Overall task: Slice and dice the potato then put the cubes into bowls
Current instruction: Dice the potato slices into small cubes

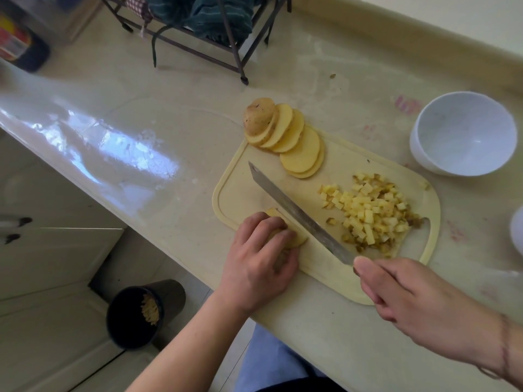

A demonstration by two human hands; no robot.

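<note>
Potato slices (294, 236) are lying stacked at the near left corner of the cutting board (235, 176), and the left hand (261, 256) is pressing down on them with its fingers curled over the top, knuckles toward the blade, likely so the stack cannot slide and the fingertips are tucked away from the edge. The right hand (418, 295) is wrapping round the handle of the knife (300, 216), with the thumb lying up near where the blade begins; the handle itself is hidden inside the grip. The blade is running diagonally across the board, its edge sitting just beside the held stack, so I judge a cut into strips is being lined up.

Farther back, a fanned row of uncut slices (294, 142) is leaning against the skin-on end piece (259, 116), waiting their turn. A heap of finished cubes (373, 213) is sitting on the right side of the board, pushed clear of the working corner. A white bowl (464, 134) is standing on the counter (113, 108) just beyond the board's right end, within easy reach for the cubes, and holding none yet. Another white rim (517, 230) is peeking in at the right edge; whether it is a bowl I cannot tell.
</note>
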